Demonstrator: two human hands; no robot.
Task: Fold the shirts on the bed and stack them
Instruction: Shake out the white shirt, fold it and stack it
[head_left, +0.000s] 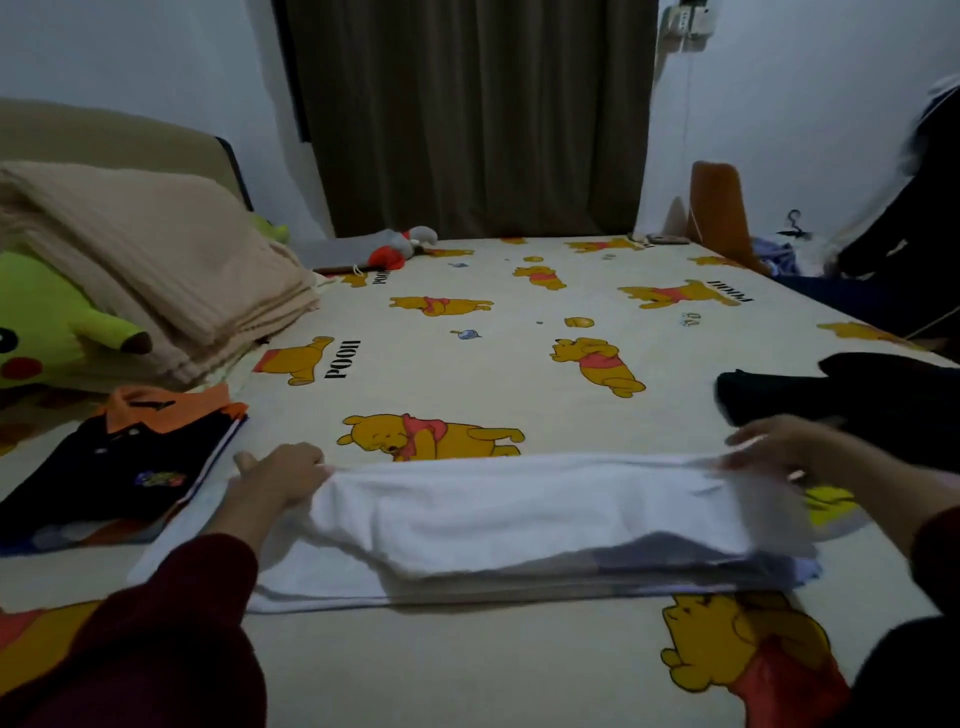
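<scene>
White shirt (519, 514) soft, limp, light; left hand (278, 480) pinches far-left corner, right hand (779, 449) blurred, grip state unclear; hold far corners.

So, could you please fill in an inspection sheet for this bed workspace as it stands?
Surface: bed sheet printed with cartoon bears, middle bare.
Job's things: white shirt lying crosswise, far edge lifted; folded black polo with orange collar at left; dark garments heaped at right.
Clutter: beige blanket, yellow-green plush toy, grey and red plush.
Grippers: left hand grips the shirt's left end; right hand is at its right end, blurred.
Cables: thin cord hanging down the wall.
Surroundings: brown curtain, white walls, clothes hanger.
</scene>
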